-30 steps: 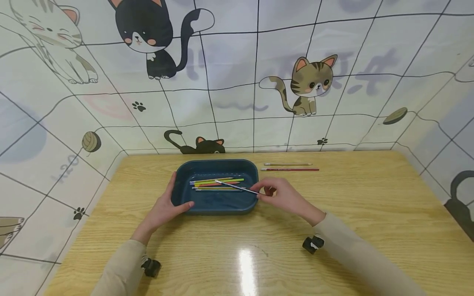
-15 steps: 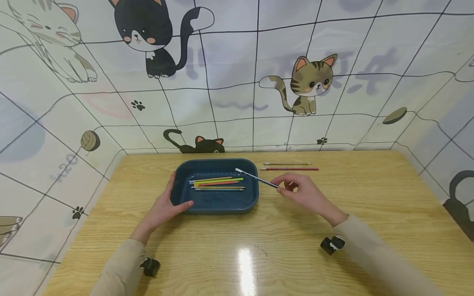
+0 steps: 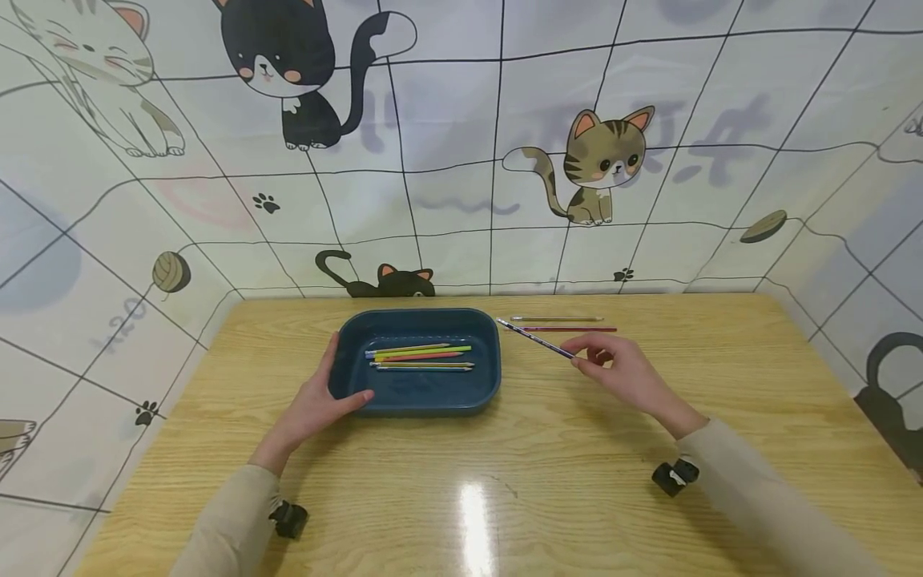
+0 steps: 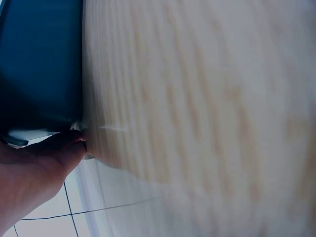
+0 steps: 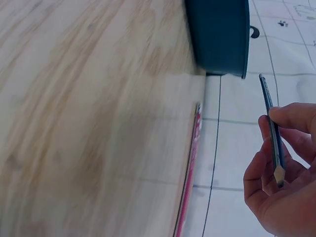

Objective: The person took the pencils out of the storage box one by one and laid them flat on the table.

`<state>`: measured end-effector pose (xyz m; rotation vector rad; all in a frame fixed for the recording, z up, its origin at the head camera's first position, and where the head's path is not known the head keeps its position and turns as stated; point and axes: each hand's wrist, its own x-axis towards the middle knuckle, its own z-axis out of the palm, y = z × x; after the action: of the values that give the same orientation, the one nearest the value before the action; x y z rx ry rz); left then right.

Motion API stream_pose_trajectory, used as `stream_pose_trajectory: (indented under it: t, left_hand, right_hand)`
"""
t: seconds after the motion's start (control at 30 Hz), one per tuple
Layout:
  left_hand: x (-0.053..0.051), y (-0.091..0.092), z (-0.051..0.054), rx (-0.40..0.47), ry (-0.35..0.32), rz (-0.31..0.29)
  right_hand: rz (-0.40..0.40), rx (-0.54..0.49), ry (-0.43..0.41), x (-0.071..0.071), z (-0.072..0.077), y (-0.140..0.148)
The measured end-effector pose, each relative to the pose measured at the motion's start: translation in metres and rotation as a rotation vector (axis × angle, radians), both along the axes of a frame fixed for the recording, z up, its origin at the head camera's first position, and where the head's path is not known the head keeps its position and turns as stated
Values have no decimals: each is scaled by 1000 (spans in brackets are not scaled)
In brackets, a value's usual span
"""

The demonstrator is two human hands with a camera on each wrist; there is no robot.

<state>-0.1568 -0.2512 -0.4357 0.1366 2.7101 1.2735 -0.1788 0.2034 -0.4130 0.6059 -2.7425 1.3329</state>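
Right of the tray, above the table, is the dark pencil, thin and straight, its dark blue shaft broken by small pale marks. Its far left end is whitish; the right wrist view shows the other end sharpened, a collar of bare pale wood running to a dark point. It slants, the pale end leading left and far beside the tray's far right corner, the sharp end back toward the palm. In the head view that pale end comes close to the left tip of the red pencil, which lies on the table with the brown pencil just beyond it

The right hand pinches the shaft between thumb and fingertips, with no gap left at the grip; the other fingers curl beneath, and the forearm reaches in from the near right

The left hand is spread wide at the tray's left end, fingers nearly straight along the outside, thumb laid across the near left corner. Inside the blue tray several pencils, yellow-green and orange among them, lie side by side
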Motion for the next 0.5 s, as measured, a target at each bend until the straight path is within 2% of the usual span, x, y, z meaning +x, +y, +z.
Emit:
stream_pose_trajectory:
  t: [0.23,0.5]
  left_hand:
    - [0,0,4,-10,1,1]
    - [-1,0,1,6,14,-8]
  right_hand:
    - [-15,5,-9,-5,-9,13]
    - [62,65,-23,-14,-18,24]
